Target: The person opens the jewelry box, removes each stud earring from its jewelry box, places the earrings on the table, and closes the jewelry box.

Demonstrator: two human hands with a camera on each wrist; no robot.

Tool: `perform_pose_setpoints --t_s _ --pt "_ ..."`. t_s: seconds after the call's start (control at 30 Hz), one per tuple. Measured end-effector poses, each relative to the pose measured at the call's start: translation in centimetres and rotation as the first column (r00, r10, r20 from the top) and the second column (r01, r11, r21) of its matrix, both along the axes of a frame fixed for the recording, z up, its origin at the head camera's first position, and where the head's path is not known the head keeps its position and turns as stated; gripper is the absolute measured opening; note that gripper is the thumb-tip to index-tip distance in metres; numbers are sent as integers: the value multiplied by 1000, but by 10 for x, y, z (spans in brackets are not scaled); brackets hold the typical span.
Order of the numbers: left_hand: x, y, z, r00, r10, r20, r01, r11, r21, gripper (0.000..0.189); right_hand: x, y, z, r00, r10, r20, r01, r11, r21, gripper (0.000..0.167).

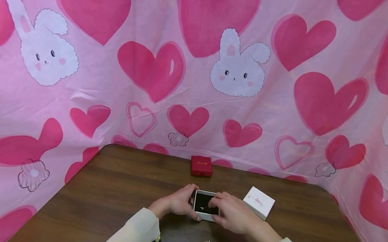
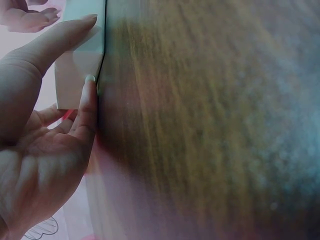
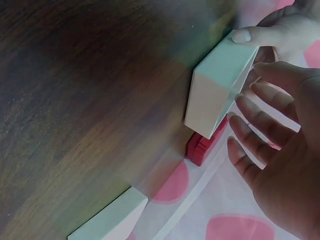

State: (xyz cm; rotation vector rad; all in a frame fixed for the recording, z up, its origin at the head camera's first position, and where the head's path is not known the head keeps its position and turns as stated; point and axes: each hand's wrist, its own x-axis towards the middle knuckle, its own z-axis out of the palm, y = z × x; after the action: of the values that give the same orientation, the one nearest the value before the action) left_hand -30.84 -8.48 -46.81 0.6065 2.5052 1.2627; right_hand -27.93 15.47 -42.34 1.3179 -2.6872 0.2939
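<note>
A small white box with a black insert stands on the table, its top uncovered. On the insert lies a tiny shiny piece, perhaps jewelry. My left hand grips the box from its left side, thumb along the near wall, as the box in the left wrist view also shows. Over the right part of the box is my right hand, its fingertips at the opening. In the right wrist view the fingers are spread and slightly bent, with nothing visible between them.
A tiny gold-coloured piece lies on the wooden table nearer to me. A white lid or box with pink print is behind my right hand. Farther back sits a red box, before a pink heart-patterned cloth.
</note>
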Motion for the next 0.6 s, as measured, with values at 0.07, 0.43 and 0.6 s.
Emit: perform_pose_setpoints --t_s 0.07,0.43,0.6 --pt "0 0 0 1000 -2 -5 2 1000 -1 71 -1 0 0 1000 -11 9 11 1000 2 22" --pt "-2 0 -2 1000 -2 -15 1 1000 -8 70 -8 1 -4 995 -77 66 77 997 -2 30" --pt "-2 0 -2 1000 -5 -23 5 1000 -10 70 -13 -1 -6 989 -108 98 108 994 0 36"
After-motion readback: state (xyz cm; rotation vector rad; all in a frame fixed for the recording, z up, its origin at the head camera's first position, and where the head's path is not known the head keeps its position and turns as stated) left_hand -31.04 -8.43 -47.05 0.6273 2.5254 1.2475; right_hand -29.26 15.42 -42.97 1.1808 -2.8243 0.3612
